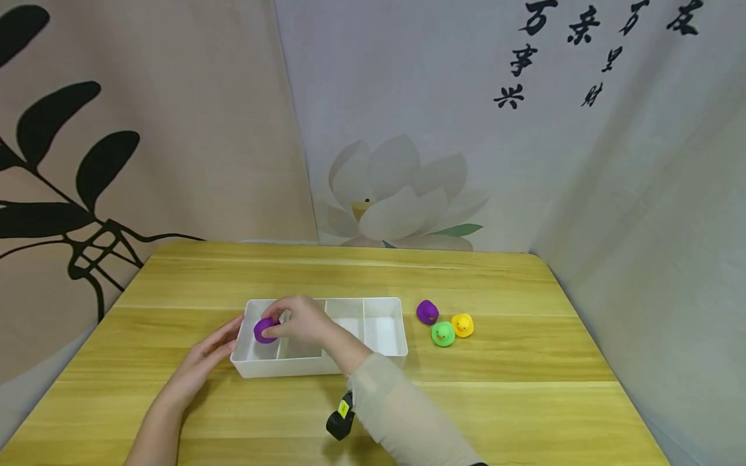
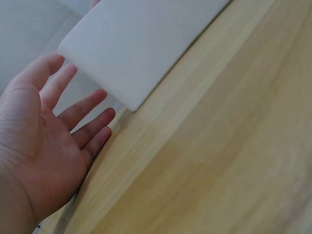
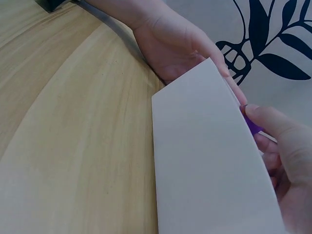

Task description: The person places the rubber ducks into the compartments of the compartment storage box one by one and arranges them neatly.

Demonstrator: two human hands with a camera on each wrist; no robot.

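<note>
A white divided box (image 1: 291, 367) stands on the wooden table, its compartments in a row. Over the leftmost compartment, my right hand (image 1: 303, 320) pinches a purple rubber duck (image 1: 265, 331) between thumb and fingers. From the right wrist, a bit of the purple duck (image 3: 253, 126) shows past the box wall (image 3: 209, 146), under the thumb. At the box's left end is my left hand (image 1: 204, 359), fingers extended along the wall. The left wrist view shows that hand (image 2: 53, 131) with its fingers spread and straight, thumb at the box's corner.
Right of the box, a purple duck (image 1: 427, 312), a green duck (image 1: 443, 334) and a yellow duck (image 1: 463, 325) sit close together on the table (image 1: 524, 401). A printed curtain (image 1: 408, 97) hangs behind. A black wrist camera (image 1: 340, 417) hangs below the right forearm.
</note>
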